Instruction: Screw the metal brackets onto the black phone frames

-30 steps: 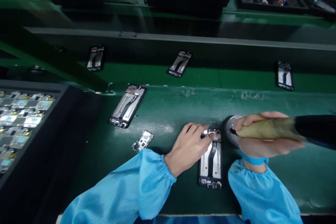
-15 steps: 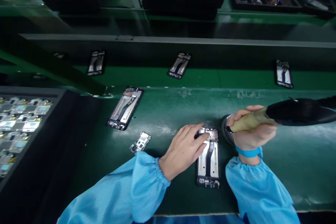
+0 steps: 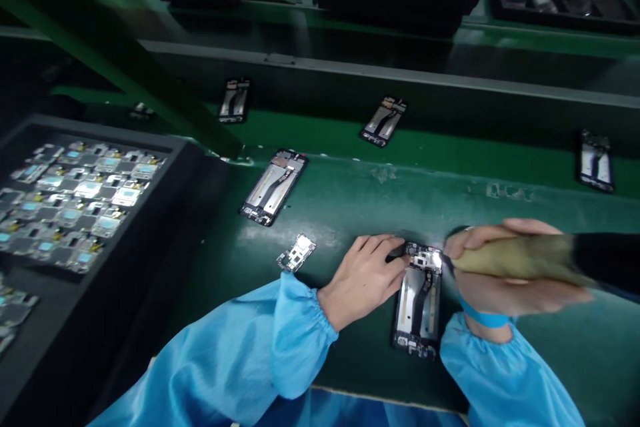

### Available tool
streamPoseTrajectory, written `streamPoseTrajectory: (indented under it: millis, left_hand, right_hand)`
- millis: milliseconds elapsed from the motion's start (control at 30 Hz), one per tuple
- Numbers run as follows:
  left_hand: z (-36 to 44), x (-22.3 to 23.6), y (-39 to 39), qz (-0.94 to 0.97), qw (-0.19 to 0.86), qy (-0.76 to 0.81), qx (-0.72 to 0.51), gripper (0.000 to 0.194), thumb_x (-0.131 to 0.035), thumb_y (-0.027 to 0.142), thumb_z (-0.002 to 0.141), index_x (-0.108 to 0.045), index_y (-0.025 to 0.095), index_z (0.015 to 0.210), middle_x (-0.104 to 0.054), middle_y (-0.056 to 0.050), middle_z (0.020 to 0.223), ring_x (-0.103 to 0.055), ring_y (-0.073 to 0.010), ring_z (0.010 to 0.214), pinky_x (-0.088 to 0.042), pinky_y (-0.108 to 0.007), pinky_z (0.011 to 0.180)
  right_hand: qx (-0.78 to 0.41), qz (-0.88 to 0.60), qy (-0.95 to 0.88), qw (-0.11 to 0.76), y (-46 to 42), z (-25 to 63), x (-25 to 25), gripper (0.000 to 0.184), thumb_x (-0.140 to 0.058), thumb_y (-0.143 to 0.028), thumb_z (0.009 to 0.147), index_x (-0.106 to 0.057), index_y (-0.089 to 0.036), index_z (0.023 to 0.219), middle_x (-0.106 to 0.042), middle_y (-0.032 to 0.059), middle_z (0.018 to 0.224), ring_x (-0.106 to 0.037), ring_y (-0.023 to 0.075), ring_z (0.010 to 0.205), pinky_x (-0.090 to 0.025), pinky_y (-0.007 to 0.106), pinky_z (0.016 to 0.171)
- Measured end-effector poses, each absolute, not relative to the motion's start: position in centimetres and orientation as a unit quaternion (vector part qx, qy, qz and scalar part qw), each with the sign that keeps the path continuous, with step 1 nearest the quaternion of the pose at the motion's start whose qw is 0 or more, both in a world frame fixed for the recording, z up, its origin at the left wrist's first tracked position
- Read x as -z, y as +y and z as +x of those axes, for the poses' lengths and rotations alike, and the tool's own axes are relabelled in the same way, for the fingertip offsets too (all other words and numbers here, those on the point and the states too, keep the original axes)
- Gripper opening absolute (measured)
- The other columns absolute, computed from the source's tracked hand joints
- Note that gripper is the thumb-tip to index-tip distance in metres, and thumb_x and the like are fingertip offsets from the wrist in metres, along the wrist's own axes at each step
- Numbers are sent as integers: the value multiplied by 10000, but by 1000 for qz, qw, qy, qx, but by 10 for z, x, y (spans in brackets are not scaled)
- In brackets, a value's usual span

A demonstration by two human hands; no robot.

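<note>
Head view: the right hand (image 3: pixel 500 292) is closed around the tool (image 3: pixel 520 257), its tip at the phone's (image 3: pixel 417 303) upper right corner. The left hand's (image 3: pixel 364 278) fingertips touch the phone's top end (whether they pinch anything, I cannot tell). The phone lies on the green bench (image 3: pixel 350 203), right of a loose board (image 3: pixel 300 251).

The tool (image 3: pixel 520 257) in the right hand (image 3: pixel 500 280) is blurred (its dark end worst of all) and runs off the right edge, and the hand hides part of its grip. The left hand's (image 3: pixel 363 277) fingertips hide the upper left corner of the nearest phone frame (image 3: pixel 417 307). The board tray (image 3: pixel 165 193) is cut off at the left edge.
</note>
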State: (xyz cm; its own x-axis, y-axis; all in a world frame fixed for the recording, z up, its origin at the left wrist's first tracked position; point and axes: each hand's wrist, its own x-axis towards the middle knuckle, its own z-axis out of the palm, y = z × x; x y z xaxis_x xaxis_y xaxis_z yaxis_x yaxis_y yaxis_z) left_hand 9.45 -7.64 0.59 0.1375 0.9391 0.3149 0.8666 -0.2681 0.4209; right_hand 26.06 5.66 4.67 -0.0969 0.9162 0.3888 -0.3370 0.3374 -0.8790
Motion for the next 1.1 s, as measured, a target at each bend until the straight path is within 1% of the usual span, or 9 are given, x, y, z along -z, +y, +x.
streamPoseTrajectory:
  millis: [100,233,433,600,667,733,800,933,1100]
  left_hand:
    - [95,-7,-76,748,74,605,-262,209,-637,310,1148,-756,200,1281,-736,-106,1456,-683,-294,1347,-566,-464,1080]
    - [96,-9,-75,749,82,607,-254,225,-601,331,1168,-762,198,1251,-732,-110,1471,-676,-291,1367,-559,-464,1094]
    - [95,-8,-76,750,87,608,-245,212,-617,330,1160,-758,201,1253,-722,-108,1487,-670,-292,1374,-550,-474,1106]
    - [95,-7,-76,749,85,610,-244,195,-635,330,1151,-763,209,1236,-733,-110,1454,-685,-291,1336,-557,-472,1080]
    - [94,-7,-76,751,78,607,-250,198,-640,318,1147,-759,210,1264,-740,-107,1435,-689,-294,1319,-562,-476,1064]
    - [93,-6,-76,751,67,604,-257,206,-627,296,1150,-755,209,1286,-741,-108,1433,-691,-293,1312,-564,-476,1057]
    - [92,-6,-76,753,61,603,-256,210,-610,269,1152,-755,206,1291,-736,-113,1442,-689,-292,1315,-564,-476,1058]
    - [90,-5,-76,756,57,599,-257,216,-599,215,1137,-754,204,1287,-735,-118,1446,-689,-298,1320,-575,-484,1043]
    - [90,-4,-78,753,54,600,-263,199,-619,207,1123,-752,204,1271,-747,-117,1424,-698,-307,1323,-587,-489,1007]
  right_hand:
    - [-507,-261,-564,597,46,240,-41,705,-469,-918,953,-681,-267,1121,-674,-11,659,-605,209,444,-534,377,431]
    - [-471,-275,-567,617,43,226,-35,657,-534,-891,944,-679,-268,1096,-649,-25,655,-576,194,427,-530,376,443]
    - [-497,-274,-564,600,45,227,-30,638,-539,-893,938,-684,-288,1079,-646,-40,651,-562,193,428,-499,362,430]
    - [-526,-224,-578,583,42,222,-26,523,-701,-787,898,-696,-287,1050,-652,-41,648,-566,178,436,-452,318,410]
    - [-521,-233,-580,581,45,226,-30,536,-668,-787,923,-697,-278,1092,-659,-35,655,-566,178,434,-442,313,406]
    - [-503,-243,-565,607,52,238,-36,568,-552,-805,975,-690,-272,1111,-671,-24,668,-578,185,439,-467,327,417]
    - [-472,-255,-551,639,62,254,-42,597,-495,-834,979,-675,-274,1081,-669,-22,659,-586,194,441,-497,346,433]
    - [-417,-329,-550,645,77,276,-43,666,-573,-913,895,-660,-263,1014,-612,-35,601,-549,190,406,-468,343,411]
    - [-402,-335,-545,654,80,274,-31,619,-542,-869,938,-684,-270,1001,-592,-28,597,-529,182,386,-428,327,381]
